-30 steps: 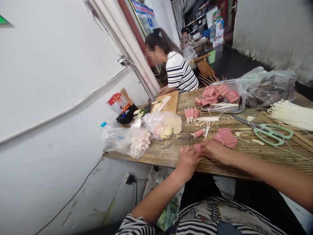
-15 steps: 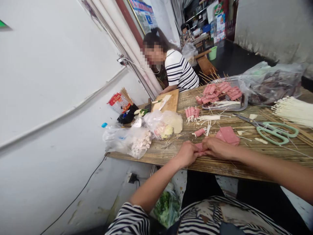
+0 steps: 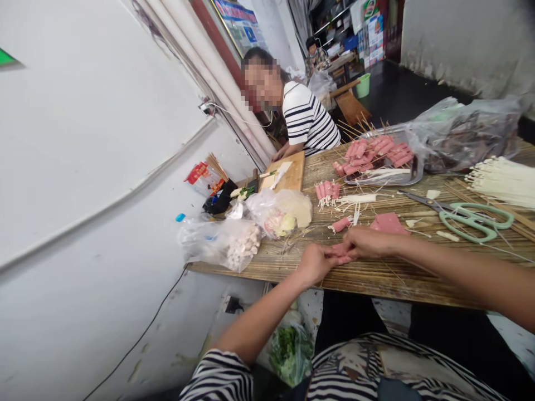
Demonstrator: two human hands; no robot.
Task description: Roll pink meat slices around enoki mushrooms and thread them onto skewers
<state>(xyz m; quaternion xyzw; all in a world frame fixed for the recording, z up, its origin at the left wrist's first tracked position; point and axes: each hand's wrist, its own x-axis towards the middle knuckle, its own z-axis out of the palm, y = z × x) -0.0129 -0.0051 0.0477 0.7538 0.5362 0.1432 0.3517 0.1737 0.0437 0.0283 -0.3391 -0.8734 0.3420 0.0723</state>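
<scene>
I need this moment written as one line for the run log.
left hand: fingers on pink piece | right hand: fingers on same piece | near: flat pink food, scissors | beyond: skewered rolls in tray

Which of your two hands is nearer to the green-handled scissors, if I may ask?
The right hand: it is just left of the scissors, nearer the table's front edge, while the left hand is farther left, beyond the right.

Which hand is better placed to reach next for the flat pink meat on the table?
Probably the right hand: it is just beside the meat, while the left hand is farther away. Both now hold another pink piece, though.
</scene>
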